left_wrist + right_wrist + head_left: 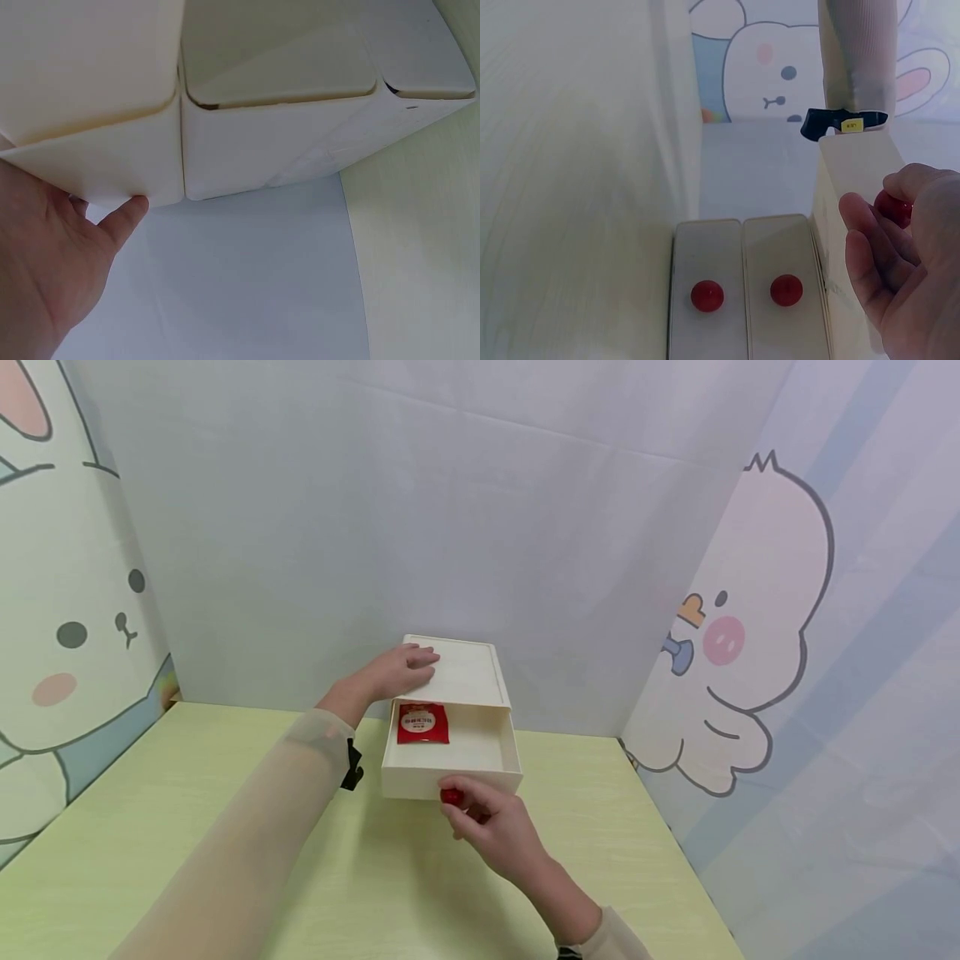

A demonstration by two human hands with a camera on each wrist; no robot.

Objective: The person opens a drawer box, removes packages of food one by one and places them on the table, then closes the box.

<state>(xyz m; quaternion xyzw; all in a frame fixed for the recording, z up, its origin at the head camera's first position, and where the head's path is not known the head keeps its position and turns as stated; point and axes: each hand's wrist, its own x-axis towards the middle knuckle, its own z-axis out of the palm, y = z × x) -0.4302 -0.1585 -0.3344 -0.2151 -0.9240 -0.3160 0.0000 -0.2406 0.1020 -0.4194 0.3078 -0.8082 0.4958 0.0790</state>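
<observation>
A white drawer cabinet [468, 670] stands against the back cloth. Its top drawer [480, 747] is pulled out towards me, with a red packet [422, 725] lying at the drawer's back left. On the drawer's front is a round red knob [452, 796], which my right hand [501, 831] pinches between thumb and fingers. My left hand [396, 672] rests on the left part of the cabinet top, fingers extended. The left wrist view shows that hand's thumb [127, 217] against the upper edge of the cabinet.
Below the pulled drawer, the right wrist view shows two pushed-in drawer fronts [709, 255], each bearing a red knob [786, 290]. The cabinet stands on a pale yellow-green table [600, 827]. Cloth walls [525, 527] with cartoon animals close in the back and sides.
</observation>
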